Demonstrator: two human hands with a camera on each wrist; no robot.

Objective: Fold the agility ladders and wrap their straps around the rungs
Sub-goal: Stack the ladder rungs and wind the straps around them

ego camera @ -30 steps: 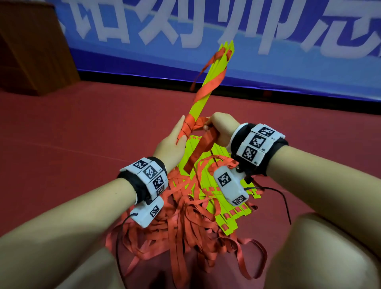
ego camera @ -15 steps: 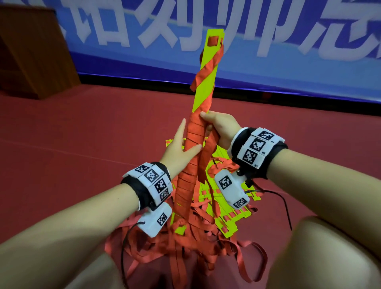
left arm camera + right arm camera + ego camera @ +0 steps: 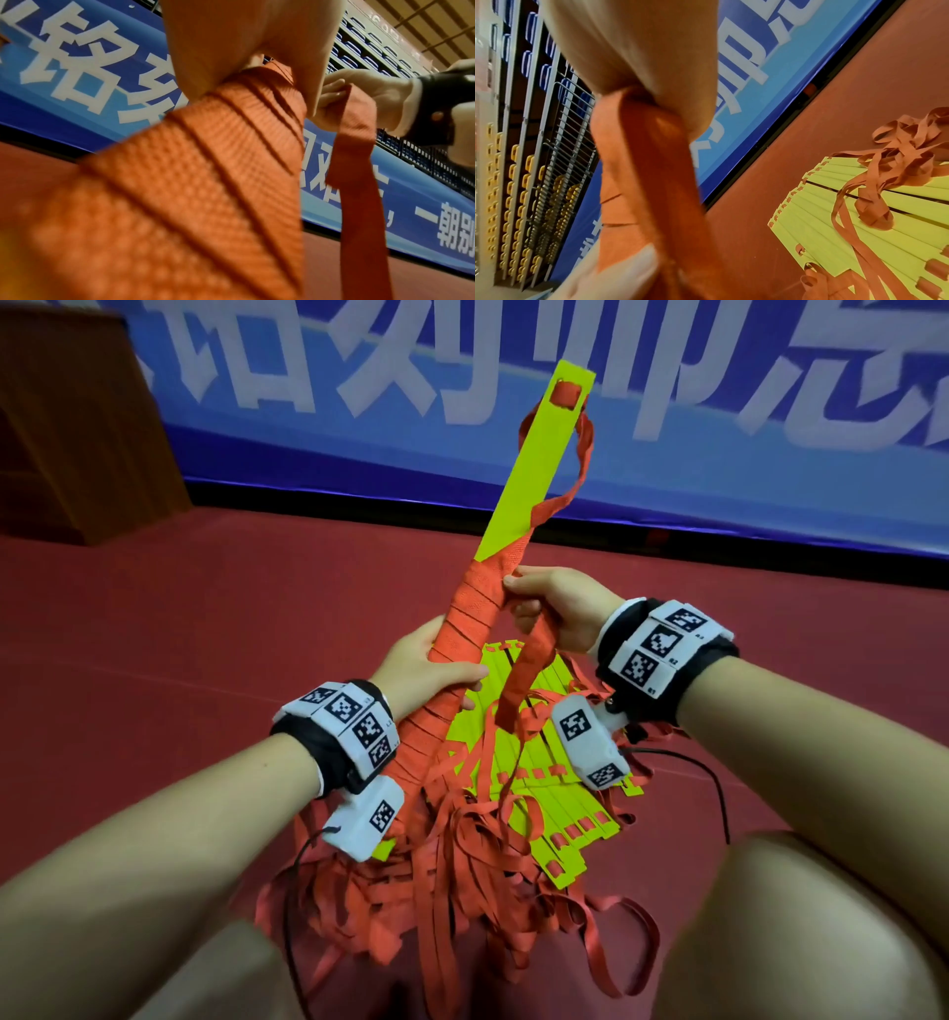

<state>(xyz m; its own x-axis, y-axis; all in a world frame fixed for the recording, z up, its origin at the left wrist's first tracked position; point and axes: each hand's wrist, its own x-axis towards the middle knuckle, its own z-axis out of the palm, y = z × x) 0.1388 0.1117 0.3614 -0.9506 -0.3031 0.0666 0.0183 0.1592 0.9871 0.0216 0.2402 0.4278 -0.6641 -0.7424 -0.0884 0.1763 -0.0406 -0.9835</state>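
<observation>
Our left hand grips the stiff, light rung bundle at seven o'clock; our right hand pinches the limp strap.

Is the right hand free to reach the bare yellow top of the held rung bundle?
Probably yes: the right hand pinches the strap just below the bare yellow top, and nothing lies between them.

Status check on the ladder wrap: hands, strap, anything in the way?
Left hand grips the wrapped rung bundle. Right hand pinches the orange strap beside the wraps. Upper bundle bare. Loose straps piled below, not blocking.
</observation>
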